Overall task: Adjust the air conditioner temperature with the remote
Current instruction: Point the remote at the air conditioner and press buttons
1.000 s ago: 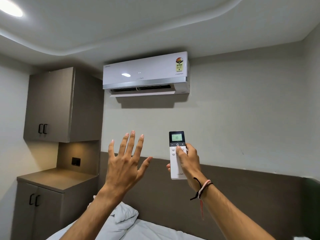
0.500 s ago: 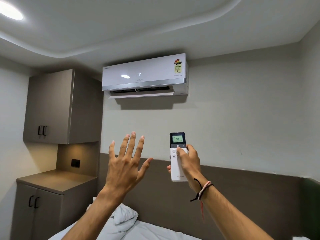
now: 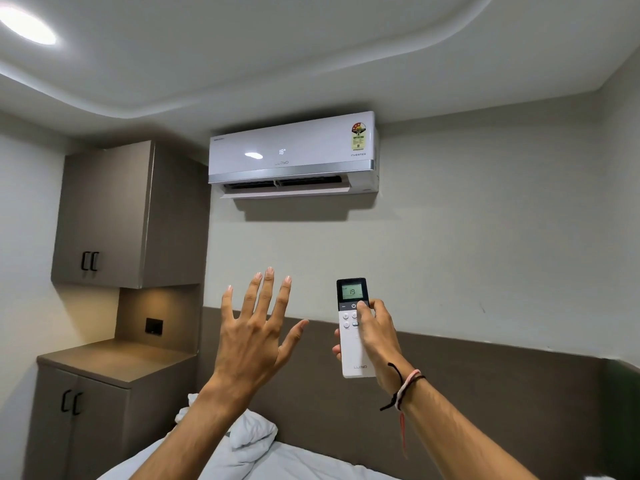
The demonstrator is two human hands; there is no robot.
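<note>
A white air conditioner (image 3: 292, 154) hangs high on the wall, its flap open and its front panel reading 18°. My right hand (image 3: 375, 336) holds a white remote (image 3: 350, 341) upright, pointed toward the unit. The thumb rests on the button at the right edge just under the dark screen, which reads 19. My left hand (image 3: 258, 337) is raised to the left of the remote, palm away from me, fingers spread, holding nothing.
A grey wall cabinet (image 3: 114, 216) and a lower cabinet with a counter (image 3: 104, 386) stand at the left. White bedding and a pillow (image 3: 249, 441) lie below my arms. A dark padded headboard (image 3: 485, 386) runs along the wall.
My right thumb has slid up from the lower buttons to the top right button. The remote's screen went from 18 to 19. The unit's panel now shows 18°. My left hand stayed raised.
</note>
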